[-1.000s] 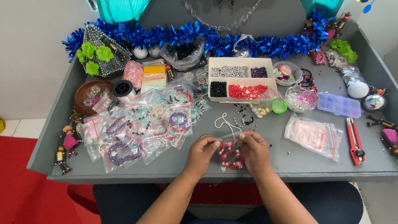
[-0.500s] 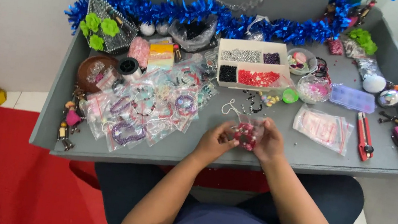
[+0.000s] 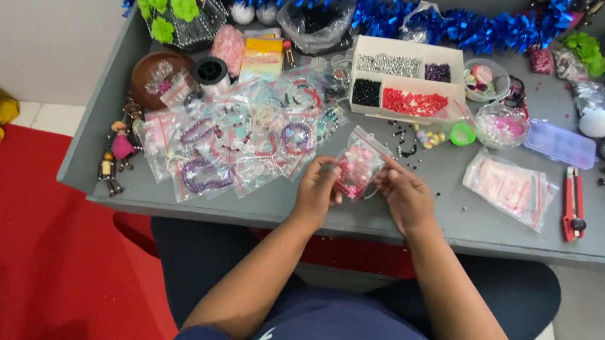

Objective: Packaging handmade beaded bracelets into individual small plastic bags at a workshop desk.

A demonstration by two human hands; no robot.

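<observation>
Both of my hands hold one small clear zip bag [image 3: 359, 163] with pink and red beads inside, lifted a little above the grey table [image 3: 464, 228]. My left hand [image 3: 318, 189] pinches the bag's left edge. My right hand [image 3: 403, 193] grips its right side near the red-striped top. Just left of my hands lies a spread of several clear bags with bead bracelets [image 3: 232, 146]. Loose beads and a black bead string [image 3: 414, 139] lie just beyond the bag.
A white divided box of beads [image 3: 403, 90] stands behind. Right of it are round bead dishes [image 3: 504, 127], a clear compartment case [image 3: 561, 144], a bag of pink items [image 3: 509, 188] and a red cutter [image 3: 571, 203]. Blue tinsel [image 3: 384, 7] lines the back. A brown bowl [image 3: 156, 77] sits left.
My hands have lifted the bead bag from the table front and brought it up and slightly left. The camera view has tilted down, so the table sits higher in frame.
</observation>
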